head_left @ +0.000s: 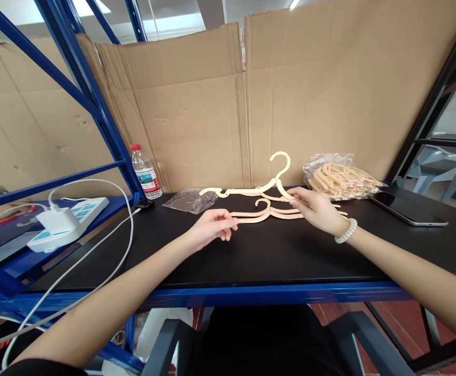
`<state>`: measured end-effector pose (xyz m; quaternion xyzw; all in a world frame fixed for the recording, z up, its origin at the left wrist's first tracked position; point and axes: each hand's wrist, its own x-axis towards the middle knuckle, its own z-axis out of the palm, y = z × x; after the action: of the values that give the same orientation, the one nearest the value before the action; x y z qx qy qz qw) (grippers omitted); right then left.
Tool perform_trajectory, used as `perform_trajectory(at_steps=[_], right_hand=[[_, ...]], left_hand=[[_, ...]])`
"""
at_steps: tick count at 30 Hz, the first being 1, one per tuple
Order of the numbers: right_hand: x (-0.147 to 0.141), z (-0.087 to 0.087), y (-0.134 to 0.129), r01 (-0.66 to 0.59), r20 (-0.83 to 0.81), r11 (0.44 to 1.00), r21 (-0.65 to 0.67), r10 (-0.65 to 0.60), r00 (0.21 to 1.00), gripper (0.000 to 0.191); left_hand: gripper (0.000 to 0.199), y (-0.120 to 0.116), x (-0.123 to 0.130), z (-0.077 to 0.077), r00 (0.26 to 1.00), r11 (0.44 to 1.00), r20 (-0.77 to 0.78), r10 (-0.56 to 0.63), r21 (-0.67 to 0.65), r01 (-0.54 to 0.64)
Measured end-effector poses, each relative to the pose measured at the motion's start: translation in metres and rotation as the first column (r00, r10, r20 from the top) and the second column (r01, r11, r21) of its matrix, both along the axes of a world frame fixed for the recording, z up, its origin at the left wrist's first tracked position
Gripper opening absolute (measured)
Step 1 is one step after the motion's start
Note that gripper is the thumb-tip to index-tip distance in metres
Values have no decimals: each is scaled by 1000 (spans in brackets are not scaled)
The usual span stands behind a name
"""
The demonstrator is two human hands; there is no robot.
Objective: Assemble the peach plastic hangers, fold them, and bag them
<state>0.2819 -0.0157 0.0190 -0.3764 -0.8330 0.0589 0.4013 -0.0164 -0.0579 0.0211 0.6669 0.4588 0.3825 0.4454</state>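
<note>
My right hand [318, 210] pinches the right arm of a cream plastic clothes hanger [265, 187], whose hook points up. That hanger is raised off the tabletop, its left arm stretching out to the left. Just in front, peach-coloured clothes hangers [284, 213] lie together on the black table. My left hand [213, 227] is closed, with thumb and finger at the left tip of the nearest peach hanger. The right ends of the peach hangers run behind my right hand, which hides part of them.
A clear plastic bag [190, 200] lies behind my left hand. Bagged hangers [343, 181] and a phone [408, 210] are at the right. A water bottle [146, 172] stands back left by a power strip [71, 224] with white cables. Cardboard [180, 115] walls the back.
</note>
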Motion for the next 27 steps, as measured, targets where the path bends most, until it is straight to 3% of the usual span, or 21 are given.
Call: perform_trajectory(at_steps=[1,2,4,5,6,7,8,12,14,18,27], right_hand=[[0,0,1,2,12,1000,-9,-2,1000,27],[1,0,1,1,29,1000,-18,0,1000,27],[0,-1,0,-11,76,999,-38,14,997,26],[0,-1,-1,-21,100,998,-51,27,995,25],[-1,-1,-1,-33,126,997,-66,41,991,24],[-2,-1,-2,-45,153,996,-80,57,987,22],[-2,-2,-3,-58,182,994,-91,74,981,20],[-4,-4,-4,-79,267,991,-108,106,958,15],[-3,-5,-3,-63,308,993,-101,91,947,13],[0,-8,3,-43,401,997,-60,63,914,9],[3,-3,5,-2,449,994,-110,52,892,10]], left_hand=[[25,-2,1,-1,990,985,-143,3,169,22],[24,-4,2,-2,963,928,-262,63,370,40],[21,-4,1,-2,897,694,-349,272,717,68],[17,-4,0,-1,868,578,-341,361,812,79],[13,-2,-2,-1,842,506,-337,422,858,90],[8,1,-4,0,818,480,-347,459,871,101],[7,3,-7,0,795,494,-380,473,862,118],[14,13,-14,-5,728,664,-575,374,714,224],[9,15,-14,-7,711,703,-629,314,657,272],[8,15,-14,-8,700,717,-661,271,624,311],[12,17,-15,-11,722,724,-647,247,618,307]])
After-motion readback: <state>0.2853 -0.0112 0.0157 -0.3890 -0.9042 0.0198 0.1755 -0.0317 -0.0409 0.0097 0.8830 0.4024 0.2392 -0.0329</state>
